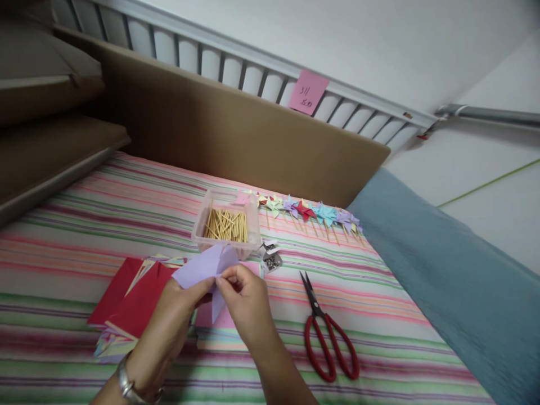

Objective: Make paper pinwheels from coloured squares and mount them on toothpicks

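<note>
A sheet of lavender paper [196,271], partly folded with flaps standing up, is pinched between my two hands. My left hand [185,298] grips its left side, thumb on top. At the middle of the paper, the thumb and forefinger of my right hand [244,292] press together. Just below lies a stack of coloured paper [219,342], pink on top and partly covered by my hands. To the left is a loose pile with red folded paper [143,298] uppermost. Beyond my fingers stands a clear plastic box [196,233] holding many thin wooden sticks [228,226].
Scissors with red handles [324,332] lie slightly open at the right. A small bag of metal pins [271,261] sits beside the box. Finished paper pinwheels [324,214] line the back of the striped cloth [379,360]. A brown board [236,135] stands behind.
</note>
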Tool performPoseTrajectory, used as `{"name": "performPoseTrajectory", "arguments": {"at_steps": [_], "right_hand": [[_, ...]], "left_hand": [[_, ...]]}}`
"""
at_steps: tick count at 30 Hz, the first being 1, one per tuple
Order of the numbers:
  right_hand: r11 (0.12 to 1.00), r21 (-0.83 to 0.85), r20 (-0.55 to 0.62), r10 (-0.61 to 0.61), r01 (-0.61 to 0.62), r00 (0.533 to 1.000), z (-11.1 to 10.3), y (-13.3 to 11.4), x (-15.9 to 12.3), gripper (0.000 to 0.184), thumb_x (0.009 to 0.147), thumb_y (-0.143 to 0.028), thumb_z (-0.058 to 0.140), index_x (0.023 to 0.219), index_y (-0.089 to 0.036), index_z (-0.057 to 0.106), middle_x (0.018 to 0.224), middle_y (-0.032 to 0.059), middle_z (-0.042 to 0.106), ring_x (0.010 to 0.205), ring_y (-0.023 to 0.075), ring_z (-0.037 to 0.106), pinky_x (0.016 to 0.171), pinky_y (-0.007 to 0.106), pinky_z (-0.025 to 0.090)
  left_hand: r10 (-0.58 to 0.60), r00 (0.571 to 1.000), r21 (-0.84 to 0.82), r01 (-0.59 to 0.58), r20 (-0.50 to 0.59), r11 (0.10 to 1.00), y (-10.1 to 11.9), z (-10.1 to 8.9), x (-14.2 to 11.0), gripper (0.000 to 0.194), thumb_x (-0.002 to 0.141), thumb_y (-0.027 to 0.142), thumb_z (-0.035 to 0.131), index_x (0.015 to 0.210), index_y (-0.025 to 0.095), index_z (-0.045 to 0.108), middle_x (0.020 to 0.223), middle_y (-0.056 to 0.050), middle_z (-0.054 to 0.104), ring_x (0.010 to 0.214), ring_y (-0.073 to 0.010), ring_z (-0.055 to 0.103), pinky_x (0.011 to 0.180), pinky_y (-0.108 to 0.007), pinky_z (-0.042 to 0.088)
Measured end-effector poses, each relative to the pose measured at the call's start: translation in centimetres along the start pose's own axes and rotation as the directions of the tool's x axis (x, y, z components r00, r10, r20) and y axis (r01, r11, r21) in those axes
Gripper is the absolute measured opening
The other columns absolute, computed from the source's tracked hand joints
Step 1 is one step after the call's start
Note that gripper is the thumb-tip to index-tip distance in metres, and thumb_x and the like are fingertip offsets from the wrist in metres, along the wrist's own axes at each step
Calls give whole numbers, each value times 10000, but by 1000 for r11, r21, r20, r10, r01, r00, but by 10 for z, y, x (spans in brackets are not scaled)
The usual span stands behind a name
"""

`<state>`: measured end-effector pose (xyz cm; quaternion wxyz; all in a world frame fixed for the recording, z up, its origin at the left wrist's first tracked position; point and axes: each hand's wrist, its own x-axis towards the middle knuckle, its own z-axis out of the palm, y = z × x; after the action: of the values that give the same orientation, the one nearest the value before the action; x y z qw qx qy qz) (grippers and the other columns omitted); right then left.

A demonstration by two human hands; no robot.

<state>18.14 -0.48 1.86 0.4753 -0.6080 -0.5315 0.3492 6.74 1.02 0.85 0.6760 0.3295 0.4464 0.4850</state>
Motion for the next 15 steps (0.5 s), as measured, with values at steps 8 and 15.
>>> {"name": "performPoseTrajectory", "arguments": {"at_steps": [8,15], "right_hand": [[990,-130,-107,-73,59,992,-37,-10,9,524,652,-179,674,1160,-224,554,1035,53,632,1010,218,568,931,377,406],[970,167,291,123,-177,949,-37,0,8,640,636,-97,639,1237,-248,479,911,13,626,723,156,599,600,243,465]], "left_hand": [[-122,991,118,114,59,986,4,-6,0,455,690,212,631,1129,120,560,885,-86,713,774,-235,649,670,-320,499],[-232,970,175,216,76,961,9,4,-6,401,608,192,686,993,104,622,767,-77,716,662,-216,643,589,-286,489]]}}
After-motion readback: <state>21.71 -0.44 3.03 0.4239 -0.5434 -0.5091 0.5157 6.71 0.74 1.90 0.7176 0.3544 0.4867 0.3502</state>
